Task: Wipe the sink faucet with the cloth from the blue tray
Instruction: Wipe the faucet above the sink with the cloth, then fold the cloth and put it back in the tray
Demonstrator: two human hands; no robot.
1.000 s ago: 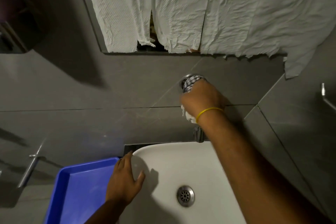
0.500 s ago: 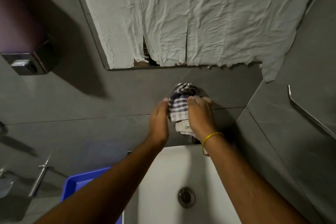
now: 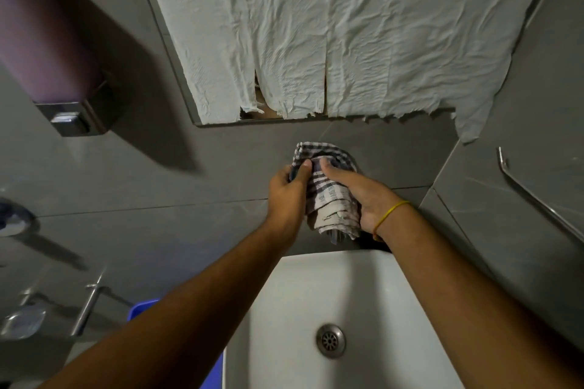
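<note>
Your widest surface is the grey tiled wall [image 3: 158, 186], smooth and matte, with crumpled white paper [image 3: 316, 25] draped over the mirror, its lower edge torn and ragged. Below you sits the white sink [image 3: 363, 294], glossy and rectangular, its round metal drain [image 3: 330, 340] near the middle. A soap dispenser [image 3: 53, 50] with a chrome base hangs on the wall to your left, and a thin metal rail [image 3: 537, 199] runs along the right wall. Only a corner of the blue tray [image 3: 142, 309] peeks out behind your left forearm.

The checked cloth [image 3: 328, 196], soft woven fabric with dark stripes and a frayed pale hem, is bunched around the faucet, which is almost wholly hidden; only a glint of metal shows beneath the hem. Your left hand [image 3: 286, 196] curls round the cloth's left side, thumb pressing into the fabric near the top. Your right hand [image 3: 363, 196] cups the right side, fingers closed into the folds.

Here is what could go wrong, as I judge it: with the fabric wadded so thick, you may rub cloth on cloth and miss the metal underneath. The loose hem could drop into the basin and get wet. Twisting hard with both hands might also turn the tap on.
</note>
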